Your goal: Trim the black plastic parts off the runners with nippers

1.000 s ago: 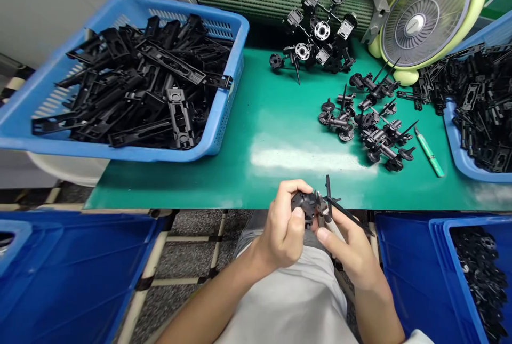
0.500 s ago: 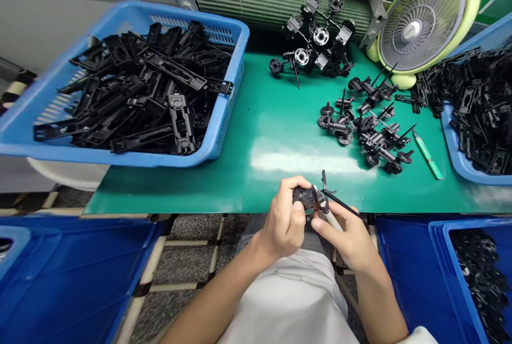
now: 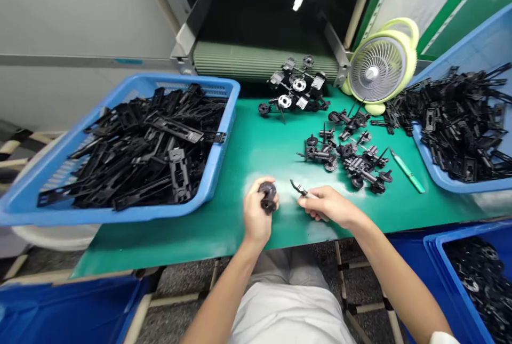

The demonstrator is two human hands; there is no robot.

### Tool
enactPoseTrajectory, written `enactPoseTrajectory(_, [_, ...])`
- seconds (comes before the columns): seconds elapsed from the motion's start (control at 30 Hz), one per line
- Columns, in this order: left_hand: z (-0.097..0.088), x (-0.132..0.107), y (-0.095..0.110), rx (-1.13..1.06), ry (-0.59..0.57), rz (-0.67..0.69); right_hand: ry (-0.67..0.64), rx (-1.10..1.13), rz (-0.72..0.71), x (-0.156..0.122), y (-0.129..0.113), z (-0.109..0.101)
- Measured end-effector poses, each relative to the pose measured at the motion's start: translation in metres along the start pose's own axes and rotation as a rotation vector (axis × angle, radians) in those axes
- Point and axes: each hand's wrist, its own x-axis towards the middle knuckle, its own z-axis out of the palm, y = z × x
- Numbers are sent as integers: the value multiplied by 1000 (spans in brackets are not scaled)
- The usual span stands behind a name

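Observation:
My left hand [image 3: 258,213] is closed around a black plastic part [image 3: 268,197] with a rounded end, just above the green tabletop [image 3: 256,146]. To its right, my right hand [image 3: 328,205] grips a pair of nippers [image 3: 299,188] by the handles, the dark jaws pointing up and left, apart from the part. Beyond the right hand lie several black moulded parts [image 3: 362,165] on their sprues. Farther back is another heap of black moulded parts [image 3: 300,85] with round and square pieces.
A blue basket [image 3: 224,141] of long black parts stands at the left. A green craft knife [image 3: 408,170] lies at the right, near a tilted blue bin [image 3: 428,168] of black parts. At the back are a yellow-green fan [image 3: 372,73] and a conveyor [image 3: 256,58]. Lower right, a blue crate [image 3: 440,258] holds black pieces.
My hands have moved apart and forward over the tabletop. The nippers have come away from the black part, and the thin sprue beside it is gone from view. The camera has tilted up.

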Motion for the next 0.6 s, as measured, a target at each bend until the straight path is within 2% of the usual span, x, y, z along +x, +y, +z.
enactPoseTrajectory(0.07, [-6, 0, 9, -315, -45, -236, 10, 60, -52, -10, 8, -15])
enactPoseTrajectory(0.13, [-11, -1, 19, -496, -37, -406, 74, 165, -121, -18, 19, -28])
enactPoseTrajectory(0.23, [-8, -4, 33, -578, -54, -524, 226, 377, -234, -20, 32, -38])
enactPoseTrajectory(0.3, [7, -7, 41, -552, -118, -557, 288, 497, -295, -16, 37, -42])
enactPoseTrajectory(0.33, [20, -10, 44, -506, -159, -549, 310, 541, -322, -13, 38, -44])
enactPoseTrajectory(0.37, [38, -15, 46, -442, -213, -524, 318, 574, -343, -11, 38, -46])
enactPoseTrajectory(0.43, [87, -33, 45, -297, -377, -424, 324, 616, -373, -9, 36, -50])
enactPoseTrajectory(0.5, [152, -62, 37, -157, -628, -320, 328, 650, -397, -10, 33, -51])
enactPoseTrajectory(0.6, [254, -113, 15, 58, -1045, -226, 307, 688, -414, -15, 30, -53])
